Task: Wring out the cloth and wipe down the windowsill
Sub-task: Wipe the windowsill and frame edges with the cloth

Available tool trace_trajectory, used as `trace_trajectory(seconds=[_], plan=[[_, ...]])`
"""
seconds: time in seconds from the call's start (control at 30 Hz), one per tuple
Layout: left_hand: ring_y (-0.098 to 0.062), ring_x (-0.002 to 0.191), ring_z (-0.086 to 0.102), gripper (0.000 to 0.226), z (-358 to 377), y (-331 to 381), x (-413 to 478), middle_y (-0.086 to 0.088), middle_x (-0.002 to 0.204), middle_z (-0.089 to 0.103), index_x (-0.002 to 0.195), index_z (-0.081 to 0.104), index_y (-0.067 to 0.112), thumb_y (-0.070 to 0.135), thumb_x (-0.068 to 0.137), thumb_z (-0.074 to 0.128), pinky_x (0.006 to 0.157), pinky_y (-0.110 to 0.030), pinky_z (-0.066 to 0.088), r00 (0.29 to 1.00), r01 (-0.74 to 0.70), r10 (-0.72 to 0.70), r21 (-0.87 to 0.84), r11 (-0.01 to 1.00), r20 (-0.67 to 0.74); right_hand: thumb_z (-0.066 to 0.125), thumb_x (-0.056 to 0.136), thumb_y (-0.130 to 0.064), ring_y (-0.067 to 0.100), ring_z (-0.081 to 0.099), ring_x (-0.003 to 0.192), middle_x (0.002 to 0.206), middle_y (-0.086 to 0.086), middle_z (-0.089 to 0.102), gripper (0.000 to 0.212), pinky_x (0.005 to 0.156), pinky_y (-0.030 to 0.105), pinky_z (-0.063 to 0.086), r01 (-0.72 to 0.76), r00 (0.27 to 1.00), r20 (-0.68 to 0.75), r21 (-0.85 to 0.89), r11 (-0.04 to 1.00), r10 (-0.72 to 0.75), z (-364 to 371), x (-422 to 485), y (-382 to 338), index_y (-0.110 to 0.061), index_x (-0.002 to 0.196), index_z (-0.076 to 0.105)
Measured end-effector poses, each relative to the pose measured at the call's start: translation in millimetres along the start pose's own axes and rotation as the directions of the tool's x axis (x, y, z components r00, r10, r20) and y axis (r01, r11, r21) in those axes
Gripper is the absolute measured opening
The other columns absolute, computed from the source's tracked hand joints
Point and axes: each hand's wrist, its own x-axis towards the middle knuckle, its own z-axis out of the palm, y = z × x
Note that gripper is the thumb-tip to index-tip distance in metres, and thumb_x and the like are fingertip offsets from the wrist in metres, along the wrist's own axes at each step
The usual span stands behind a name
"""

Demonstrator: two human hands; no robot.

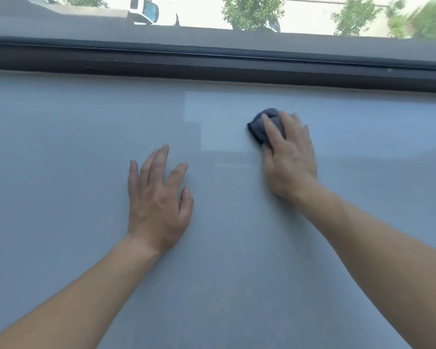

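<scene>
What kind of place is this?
Probably indoors at an upper-floor window: a wide pale windowsill, a dark window frame, and a white vehicle and treetops seen from above outside.

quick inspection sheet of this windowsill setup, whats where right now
surface: windowsill, pale grey-blue, with a lighter rectangular patch left of the cloth
job's things: cloth, dark and bunched, on the sill under the right hand
clutter: nothing seen
grippers: left hand flat on the sill, fingers spread, holding nothing; right hand holds the cloth against the sill
cables: nothing seen
surroundings: dark window frame along the far edge; white vehicle and trees outside
</scene>
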Motion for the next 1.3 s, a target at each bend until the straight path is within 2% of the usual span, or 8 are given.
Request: trace_trajectory(seconds=[0.13, 0.33, 0.57, 0.8, 1.0, 1.07, 1.2, 1.3], plan=[[-0.033, 0.148, 0.022, 0.052, 1.8, 44.7, -38.8, -0.018, 0.157, 0.031, 0.136, 0.054, 0.014, 0.035, 0.092, 0.039, 0.119, -0.06, 0.008, 0.995, 0.075, -0.072, -0.034, 0.997, 0.065, 0.047, 0.092, -0.026, 0.036, 0.017, 0.148, 0.159, 0.004, 0.029, 0.057, 0.123, 0.052, 0.01, 0.312, 0.933, 0.182, 0.028, 0.95, -0.311, -5.3, -60.3, -2.1, -0.028, 0.149, 0.04], [-0.031, 0.153, 0.008, 0.064, 20.7, 80.4, -92.3, -0.016, 0.164, 0.015, 0.151, 0.037, 0.017, 0.043, 0.093, 0.033, 0.119, -0.059, 0.008, 0.975, 0.094, -0.111, 0.092, 0.991, 0.194, 0.041, 0.094, -0.027, 0.037, 0.025, 0.143, 0.157, 0.009, 0.029, 0.055, 0.118, 0.055, 0.02, -0.12, 0.993, -0.008, -0.015, 0.993, 0.12, -19.0, 1.4, 45.7, -0.025, 0.149, 0.037], [-0.03, 0.153, 0.008, 0.066, 24.7, 84.9, -93.7, -0.016, 0.164, 0.016, 0.152, 0.035, 0.017, 0.043, 0.092, 0.033, 0.119, -0.06, 0.01, 0.973, 0.091, -0.124, 0.174, 0.981, 0.194, 0.053, 0.087, -0.02, 0.036, 0.022, 0.148, 0.159, 0.006, 0.031, 0.064, 0.123, 0.051, 0.013, 0.438, 0.876, 0.203, 0.048, 0.898, -0.438, -14.6, -109.8, 17.0, -0.029, 0.149, 0.04], [-0.028, 0.153, 0.005, 0.068, 25.0, 85.0, -93.5, -0.013, 0.165, 0.013, 0.154, 0.032, 0.019, 0.046, 0.091, 0.03, 0.121, -0.056, 0.005, 0.968, 0.114, -0.152, 0.191, 0.975, 0.199, 0.043, 0.097, -0.023, 0.036, 0.018, 0.147, 0.161, 0.009, 0.022, 0.056, 0.121, 0.052, 0.013, -0.066, 0.997, 0.042, 0.007, 0.998, 0.066, -25.5, -48.7, 45.9, -0.026, 0.152, 0.034], [-0.028, 0.153, 0.008, 0.068, 25.0, 85.6, -93.5, -0.013, 0.164, 0.016, 0.153, 0.034, 0.019, 0.045, 0.09, 0.03, 0.121, -0.055, 0.005, 0.975, 0.114, -0.145, 0.18, 0.977, 0.17, 0.052, 0.083, -0.021, 0.038, 0.029, 0.145, 0.157, 0.009, 0.034, 0.064, 0.12, 0.055, 0.019, 0.444, 0.864, 0.229, 0.071, 0.893, -0.448, -26.6, -173.8, 21.1, -0.027, 0.147, 0.045], [-0.026, 0.153, 0.005, 0.069, 25.0, 85.4, -93.7, -0.012, 0.165, 0.013, 0.153, 0.032, 0.02, 0.046, 0.09, 0.029, 0.122, -0.054, 0.002, 0.973, 0.121, -0.153, 0.18, 0.976, 0.176, 0.048, 0.084, -0.024, 0.039, 0.029, 0.144, 0.157, 0.009, 0.034, 0.063, 0.121, 0.054, 0.017, 0.379, 0.905, 0.198, 0.023, 0.925, -0.376, -31.9, -155.0, 43.2, -0.027, 0.147, 0.044], [-0.023, 0.153, -0.001, 0.07, 25.2, 85.4, -94.4, -0.009, 0.166, 0.008, 0.155, 0.027, 0.023, 0.049, 0.09, 0.025, 0.122, -0.051, -0.003, 0.97, 0.132, -0.165, 0.179, 0.975, 0.18, 0.041, 0.095, -0.022, 0.037, 0.015, 0.149, 0.162, 0.008, 0.021, 0.058, 0.123, 0.05, 0.008, -0.053, 0.996, 0.077, 0.012, 0.999, 0.052, -40.4, -112.5, 65.0, -0.026, 0.152, 0.034], [-0.023, 0.153, -0.002, 0.07, 25.1, 85.6, -93.3, -0.009, 0.166, 0.007, 0.155, 0.026, 0.024, 0.049, 0.09, 0.023, 0.122, -0.049, -0.006, 0.972, 0.132, -0.159, 0.156, 0.979, 0.173, 0.045, 0.091, -0.021, 0.036, 0.02, 0.148, 0.16, 0.009, 0.026, 0.06, 0.121, 0.054, 0.014, 0.01, 0.999, 0.041, 0.014, 1.0, -0.011, -29.5, -152.9, 34.2, -0.025, 0.151, 0.038]])
